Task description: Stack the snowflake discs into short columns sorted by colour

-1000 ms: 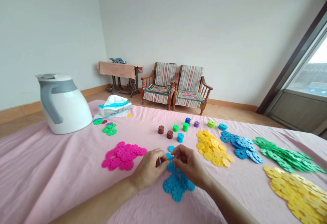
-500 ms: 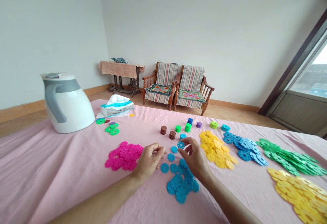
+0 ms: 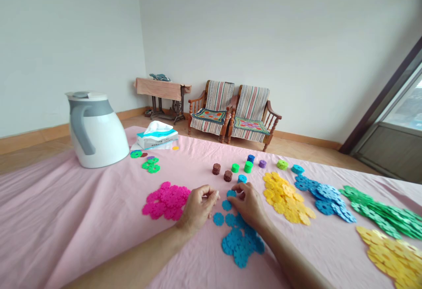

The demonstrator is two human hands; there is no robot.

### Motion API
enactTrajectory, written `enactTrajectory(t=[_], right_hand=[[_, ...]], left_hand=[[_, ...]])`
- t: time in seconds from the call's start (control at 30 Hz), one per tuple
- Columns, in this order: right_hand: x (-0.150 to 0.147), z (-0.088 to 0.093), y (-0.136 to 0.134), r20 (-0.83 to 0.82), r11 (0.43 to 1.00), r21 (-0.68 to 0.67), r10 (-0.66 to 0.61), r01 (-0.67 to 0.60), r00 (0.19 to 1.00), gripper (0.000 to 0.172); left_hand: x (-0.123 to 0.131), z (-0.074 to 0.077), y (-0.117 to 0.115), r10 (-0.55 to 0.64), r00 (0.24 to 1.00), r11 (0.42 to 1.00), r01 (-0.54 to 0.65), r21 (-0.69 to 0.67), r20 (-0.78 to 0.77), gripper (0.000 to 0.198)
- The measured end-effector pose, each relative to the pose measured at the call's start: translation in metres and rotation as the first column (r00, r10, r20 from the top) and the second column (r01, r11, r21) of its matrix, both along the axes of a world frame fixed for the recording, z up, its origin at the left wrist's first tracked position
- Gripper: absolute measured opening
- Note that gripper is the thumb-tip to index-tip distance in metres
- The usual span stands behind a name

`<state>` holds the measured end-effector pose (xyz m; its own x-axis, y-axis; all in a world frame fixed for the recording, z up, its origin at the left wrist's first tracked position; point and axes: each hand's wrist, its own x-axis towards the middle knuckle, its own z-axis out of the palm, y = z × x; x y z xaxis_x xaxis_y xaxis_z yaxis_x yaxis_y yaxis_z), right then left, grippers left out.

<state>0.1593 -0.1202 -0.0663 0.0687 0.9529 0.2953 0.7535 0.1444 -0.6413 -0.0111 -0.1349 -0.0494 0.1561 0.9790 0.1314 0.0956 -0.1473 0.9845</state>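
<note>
Blue discs (image 3: 235, 241) lie loose at six o'clock, unstacked; stacks (image 3: 227, 175) at twelve look done; right hand (image 3: 247, 203), fingers slightly parted, meets a disc (image 3: 230, 193), hold unclear; left hand (image 3: 198, 206) curls nearly closed, contents hidden.

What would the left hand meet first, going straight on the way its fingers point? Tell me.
Probably the blue disc at the fingertips of the right hand. Height is unclear, though: if the left hand is above that disc, it would likely meet the right hand itself.
</note>
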Motion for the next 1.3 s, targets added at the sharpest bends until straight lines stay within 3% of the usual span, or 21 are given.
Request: enactTrajectory(t=[0.27,0.37,0.47,0.53,0.67,0.8,1.03,1.23,1.3], right_hand=[[0.003,0.004,-0.003,-0.041,1.000,0.028,0.007,-0.006,0.999,0.024],[0.009,0.013,-0.009,-0.026,0.994,0.030,0.101,-0.100,0.995,0.013],[0.012,0.018,-0.016,0.013,0.970,-0.021,0.244,-0.244,0.970,0.014],[0.012,0.018,-0.019,0.040,0.957,-0.042,0.288,-0.286,0.957,0.020],[0.006,0.016,-0.022,0.084,0.951,-0.038,0.308,-0.306,0.948,0.019],[0.003,0.015,-0.022,0.085,0.951,-0.025,0.310,-0.309,0.947,0.018],[0.002,0.015,-0.024,0.084,0.933,0.044,0.353,-0.357,0.932,0.016],[-0.007,0.015,-0.029,0.064,0.901,0.095,0.419,-0.424,0.906,0.036],[-0.010,0.016,-0.031,0.057,0.888,0.120,0.439,-0.443,0.896,0.036]], left_hand=[[0.000,-0.002,0.001,0.005,0.999,1.000,-0.006,-0.005,-0.035,0.031],[-0.001,-0.005,0.002,0.049,0.987,0.994,-0.033,0.102,-0.153,0.026],[-0.003,-0.009,0.001,0.109,0.940,0.965,-0.023,0.260,-0.322,0.012],[-0.004,-0.009,-0.002,0.127,0.899,0.949,0.013,0.316,-0.419,0.014],[-0.003,-0.006,-0.008,0.115,0.816,0.935,0.103,0.339,-0.566,0.024],[-0.001,0.001,-0.012,0.067,0.746,0.939,0.177,0.294,-0.662,0.020],[0.002,0.001,-0.006,0.059,0.801,0.961,0.116,0.252,-0.596,0.006],[-0.002,-0.004,0.006,-0.024,0.926,0.992,0.070,0.109,-0.377,0.011],[-0.004,-0.003,0.008,-0.057,0.949,0.992,0.088,0.086,-0.310,0.013]])
